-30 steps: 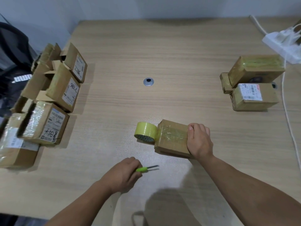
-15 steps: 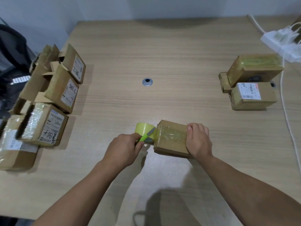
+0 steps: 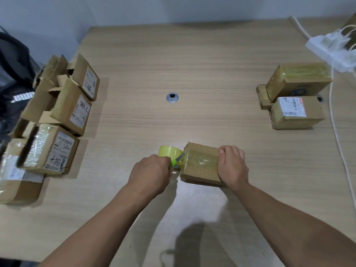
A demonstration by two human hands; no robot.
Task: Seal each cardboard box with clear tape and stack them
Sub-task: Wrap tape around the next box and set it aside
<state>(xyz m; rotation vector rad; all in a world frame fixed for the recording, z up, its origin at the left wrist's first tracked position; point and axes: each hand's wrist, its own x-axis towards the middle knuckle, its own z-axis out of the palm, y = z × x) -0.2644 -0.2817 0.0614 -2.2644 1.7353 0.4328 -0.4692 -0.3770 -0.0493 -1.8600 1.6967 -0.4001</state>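
Cardboard box (image 3: 200, 164), clear tape across its top, lies on the wooden table (image 3: 192, 64) near the front, with the right hand (image 3: 232, 166) gripping its right end. The left hand (image 3: 152, 174) grips a green cutter (image 3: 175, 161), blade at the strip between the box and the tape roll (image 3: 167, 151) just beside it. Sealed boxes (image 3: 296, 93) sit stacked far right, and more boxes (image 3: 71, 105) sit far left.

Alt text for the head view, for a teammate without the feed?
The left hand grips a green-handled cutter, blade at the tape between the tape roll and a cardboard box that the right hand holds on the table. At far left sit other boxes, some with open flaps; at far right three taped boxes are piled.
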